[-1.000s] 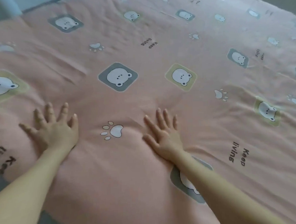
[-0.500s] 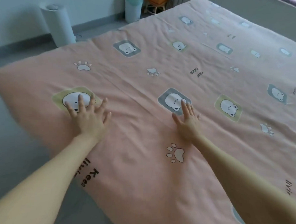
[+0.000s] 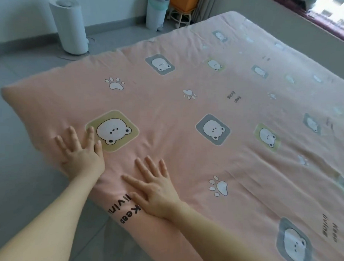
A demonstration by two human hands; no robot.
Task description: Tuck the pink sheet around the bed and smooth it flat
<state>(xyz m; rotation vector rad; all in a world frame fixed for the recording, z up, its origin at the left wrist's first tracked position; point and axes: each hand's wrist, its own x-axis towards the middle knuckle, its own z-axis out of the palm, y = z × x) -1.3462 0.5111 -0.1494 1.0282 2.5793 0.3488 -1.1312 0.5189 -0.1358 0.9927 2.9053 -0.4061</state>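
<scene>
Smoothing the pink sheet (image 3: 197, 160) near the corner of the bed (image 3: 20, 100)
The left hand (image 3: 81, 155) and right hand (image 3: 155, 191) press flat on the sheet, each grip apart, holding nothing; the sheet covers the bed top; faint creases (image 3: 247, 186) lie to the right; the next move likely calls for sweeping outward, then tucking the edge.

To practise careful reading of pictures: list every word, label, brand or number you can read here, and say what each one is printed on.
"Keep livin", end out of sight: near-edge print on the pink sheet, beside the right hand.
"Keep living": lower-right print, same sheet.
"Keep living", upside down: middle print, same sheet.
Too blurred to read: far print.
No numbers or brands readable.
</scene>
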